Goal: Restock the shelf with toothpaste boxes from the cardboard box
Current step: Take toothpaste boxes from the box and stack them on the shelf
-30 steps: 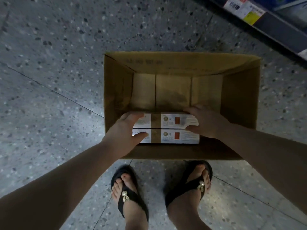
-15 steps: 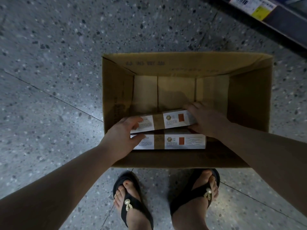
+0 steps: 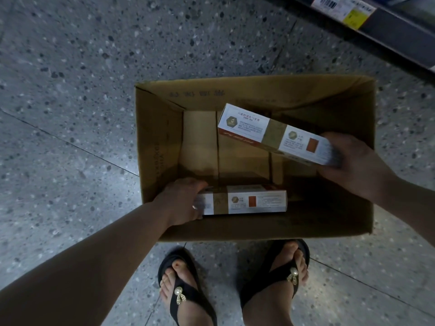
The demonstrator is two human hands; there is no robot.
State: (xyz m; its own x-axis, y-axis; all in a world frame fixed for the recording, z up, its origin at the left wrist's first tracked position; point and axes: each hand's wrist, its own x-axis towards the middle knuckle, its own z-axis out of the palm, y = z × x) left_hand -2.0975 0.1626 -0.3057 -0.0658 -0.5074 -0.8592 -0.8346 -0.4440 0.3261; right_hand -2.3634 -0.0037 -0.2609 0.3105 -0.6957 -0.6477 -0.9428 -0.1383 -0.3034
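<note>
An open brown cardboard box (image 3: pixel 160 147) stands on the floor in front of my feet. My right hand (image 3: pixel 353 165) holds one white toothpaste box (image 3: pixel 270 132) by its right end, lifted and tilted above the carton's opening. A second white toothpaste box (image 3: pixel 249 202) lies on the carton's bottom against the near wall. My left hand (image 3: pixel 181 203) grips that box's left end, inside the carton. The rest of the carton's bottom shows bare cardboard.
The floor is grey speckled terrazzo (image 3: pixel 70 114). A dark shelf edge (image 3: pixel 400 34) with a white and yellow price label (image 3: pixel 341 8) runs across the top right corner. My feet in black sandals (image 3: pixel 183 292) stand just below the carton.
My right hand has lifted the far toothpaste box up out of the carton and swung it to the right. My left hand has shifted onto the left end of the box still lying inside.
</note>
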